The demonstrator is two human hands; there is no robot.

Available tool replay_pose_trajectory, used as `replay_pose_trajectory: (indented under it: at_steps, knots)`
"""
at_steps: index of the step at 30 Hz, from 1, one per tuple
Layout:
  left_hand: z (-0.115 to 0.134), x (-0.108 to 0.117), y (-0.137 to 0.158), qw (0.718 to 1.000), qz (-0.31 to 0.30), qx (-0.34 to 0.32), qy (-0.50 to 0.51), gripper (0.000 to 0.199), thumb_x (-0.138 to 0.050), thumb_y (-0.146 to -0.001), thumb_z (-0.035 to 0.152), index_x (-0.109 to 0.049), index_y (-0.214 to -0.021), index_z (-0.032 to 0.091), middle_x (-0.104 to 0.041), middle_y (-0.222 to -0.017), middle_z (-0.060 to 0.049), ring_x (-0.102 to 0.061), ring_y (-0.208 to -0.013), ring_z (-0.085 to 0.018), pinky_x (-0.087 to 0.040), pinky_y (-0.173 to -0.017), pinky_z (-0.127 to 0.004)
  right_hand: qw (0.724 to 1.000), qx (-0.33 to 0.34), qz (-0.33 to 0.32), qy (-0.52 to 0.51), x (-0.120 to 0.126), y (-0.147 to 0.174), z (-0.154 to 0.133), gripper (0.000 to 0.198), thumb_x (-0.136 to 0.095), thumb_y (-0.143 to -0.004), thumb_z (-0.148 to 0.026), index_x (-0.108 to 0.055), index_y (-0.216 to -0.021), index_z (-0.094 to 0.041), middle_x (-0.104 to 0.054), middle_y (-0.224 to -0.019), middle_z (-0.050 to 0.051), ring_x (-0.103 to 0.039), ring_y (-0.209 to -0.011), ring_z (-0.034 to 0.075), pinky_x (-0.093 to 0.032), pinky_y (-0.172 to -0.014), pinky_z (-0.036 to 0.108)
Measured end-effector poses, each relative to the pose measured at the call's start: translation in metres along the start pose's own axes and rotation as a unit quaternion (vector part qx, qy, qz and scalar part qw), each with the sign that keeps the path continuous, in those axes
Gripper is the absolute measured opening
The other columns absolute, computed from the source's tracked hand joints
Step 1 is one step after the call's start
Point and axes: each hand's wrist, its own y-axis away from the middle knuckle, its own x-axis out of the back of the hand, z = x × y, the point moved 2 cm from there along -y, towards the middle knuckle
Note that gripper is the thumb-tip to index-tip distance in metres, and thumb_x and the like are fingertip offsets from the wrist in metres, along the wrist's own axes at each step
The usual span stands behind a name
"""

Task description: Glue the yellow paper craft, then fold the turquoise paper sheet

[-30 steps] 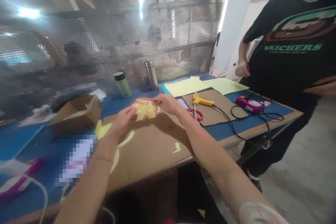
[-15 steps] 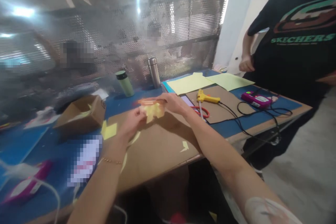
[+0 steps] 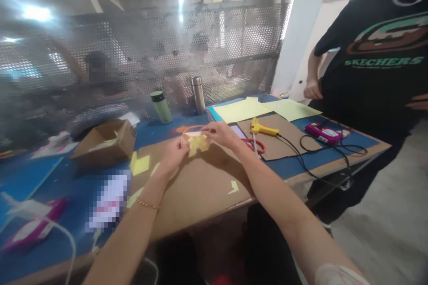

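Above the brown cardboard sheet (image 3: 200, 191), both hands are at a small yellow paper piece (image 3: 198, 144) with a jagged lower edge. It hangs against a pale, box-like body with a thin orange curved strip over it; the detail is blurred. My left hand (image 3: 174, 155), fingers closed, grips its left side. At the upper right, my right hand (image 3: 222, 133) pinches the same paper craft by its top edge. Yellow paper scraps (image 3: 139, 163) lie left of my left hand, and a small cut scrap (image 3: 233, 186) rests near the cardboard's front edge.
To the right are a yellow glue gun (image 3: 262, 128), red-handled scissors (image 3: 256, 144) and a purple device (image 3: 323, 133) with black cables. An open cardboard box (image 3: 105, 142) stands left. A green cup (image 3: 161, 107) and steel flask (image 3: 198, 94) stand behind. Another person (image 3: 374, 67) stands at right.
The orange strip shows as a raised arc now, and the right fingers have shifted along the craft's top edge. The view has tilted slightly; both hands still hold the craft.
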Motion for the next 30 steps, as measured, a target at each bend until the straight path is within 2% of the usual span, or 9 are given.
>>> replay_pose_trajectory:
  at_steps: [3,6,11,15,20,23,26,30]
  knots:
    - [0.008,-0.004,0.003,1.0,0.015,-0.016,-0.008,0.019,-0.067,-0.065,0.025,-0.048,-0.063,0.02,-0.05,-0.061,0.006,-0.043,-0.059,-0.01,-0.031,-0.053,-0.019,1.0,-0.003,0.005,0.007,0.0,0.002,0.0,0.017,-0.072,-0.089,-0.015,-0.085,-0.096,-0.023,-0.081,-0.095,0.005,-0.07,-0.082,0.017,-0.052,-0.078,0.029]
    - [0.016,-0.006,0.007,1.0,0.007,-0.011,-0.012,0.014,-0.067,-0.066,0.028,-0.058,-0.072,0.019,-0.059,-0.066,0.003,-0.05,-0.058,-0.012,-0.037,-0.052,-0.021,1.0,0.003,0.007,0.016,0.0,0.003,-0.002,0.019,-0.073,-0.087,-0.011,-0.086,-0.095,-0.022,-0.08,-0.092,0.006,-0.069,-0.079,0.017,-0.053,-0.076,0.029]
    - [0.016,-0.006,0.011,0.999,-0.037,0.01,0.023,0.033,-0.075,-0.07,0.033,-0.07,-0.096,0.015,-0.073,-0.084,-0.005,-0.063,-0.066,-0.016,-0.047,-0.056,-0.025,0.999,0.018,0.009,0.027,-0.002,0.004,-0.002,0.02,-0.072,-0.087,-0.009,-0.086,-0.096,-0.022,-0.079,-0.092,0.009,-0.069,-0.079,0.019,-0.053,-0.077,0.032]
    - [0.009,-0.004,0.008,0.996,-0.064,0.005,0.068,0.039,-0.082,-0.071,0.036,-0.073,-0.102,0.013,-0.076,-0.091,-0.009,-0.068,-0.074,-0.019,-0.054,-0.066,-0.029,0.999,0.031,0.008,0.016,-0.009,0.001,0.004,0.026,-0.069,-0.085,-0.003,-0.086,-0.094,-0.021,-0.077,-0.09,0.008,-0.069,-0.081,0.019,-0.053,-0.078,0.033]
    - [0.004,0.0,0.006,0.99,-0.084,0.002,0.113,0.047,-0.085,-0.073,0.04,-0.074,-0.11,0.013,-0.076,-0.094,-0.01,-0.071,-0.083,-0.022,-0.056,-0.075,-0.032,0.999,0.04,0.008,0.002,-0.011,0.0,0.005,0.029,-0.066,-0.086,-0.003,-0.086,-0.095,-0.021,-0.075,-0.091,0.009,-0.068,-0.083,0.018,-0.052,-0.078,0.032]
    - [0.003,0.002,0.004,0.988,-0.081,0.005,0.133,0.047,-0.087,-0.072,0.039,-0.074,-0.11,0.013,-0.076,-0.096,-0.011,-0.07,-0.083,-0.021,-0.056,-0.074,-0.032,0.998,0.053,-0.008,0.01,-0.008,0.003,-0.002,0.031,-0.065,-0.085,-0.003,-0.086,-0.098,-0.022,-0.075,-0.093,0.008,-0.067,-0.081,0.018,-0.052,-0.077,0.032]
    - [-0.001,0.003,0.002,0.986,-0.073,0.02,0.148,0.044,-0.088,-0.071,0.035,-0.075,-0.107,0.013,-0.075,-0.089,-0.01,-0.07,-0.078,-0.02,-0.056,-0.07,-0.031,0.997,0.063,-0.027,0.038,-0.004,0.006,-0.009,0.037,-0.062,-0.083,-0.001,-0.085,-0.1,-0.024,-0.075,-0.095,0.006,-0.065,-0.082,0.018,-0.049,-0.075,0.031]
    - [-0.005,0.004,-0.001,0.984,-0.058,0.045,0.16,0.039,-0.088,-0.069,0.029,-0.075,-0.103,0.013,-0.073,-0.081,-0.009,-0.069,-0.074,-0.02,-0.055,-0.066,-0.03,0.994,0.075,-0.044,0.061,-0.005,0.007,-0.013,0.028,-0.06,-0.079,0.001,-0.079,-0.083,-0.02,-0.073,-0.092,0.006,-0.063,-0.085,0.018,-0.045,-0.077,0.029]
